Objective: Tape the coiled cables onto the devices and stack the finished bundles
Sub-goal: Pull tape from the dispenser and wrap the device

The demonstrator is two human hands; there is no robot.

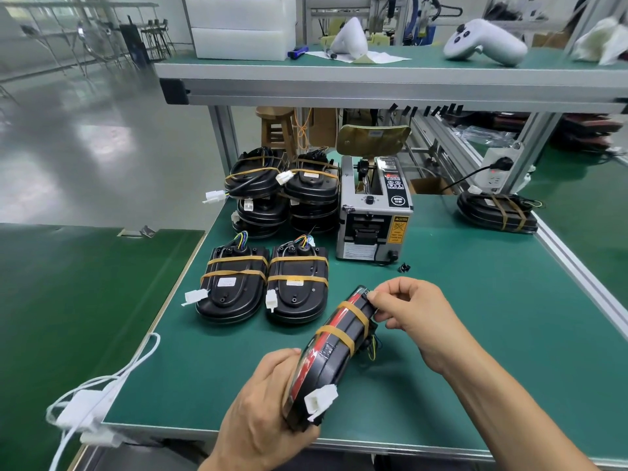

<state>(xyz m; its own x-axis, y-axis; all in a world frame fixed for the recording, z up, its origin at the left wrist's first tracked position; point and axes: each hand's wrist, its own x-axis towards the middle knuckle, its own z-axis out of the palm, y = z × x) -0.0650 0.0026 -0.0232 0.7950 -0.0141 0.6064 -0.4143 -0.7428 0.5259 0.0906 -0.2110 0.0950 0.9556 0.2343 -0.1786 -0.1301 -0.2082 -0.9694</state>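
A black device with a red lens (331, 348) is held on edge above the green table (458, 334), bound by two tan tape bands, a white connector at its near end. My left hand (265, 406) grips its near end. My right hand (411, 311) pinches the far end beside the upper tape band. Two taped bundles (234, 283) (297, 283) lie flat side by side in front of me. Behind them stand two stacks of finished bundles (255, 188) (312, 192).
A grey automatic tape dispenser (373, 212) stands mid-table, a small black clip (404, 267) near it. Another taped bundle (496, 212) lies far right by a power strip (492, 175). White cables (102, 396) hang over the left table edge. An upper shelf (373, 76) carries white items.
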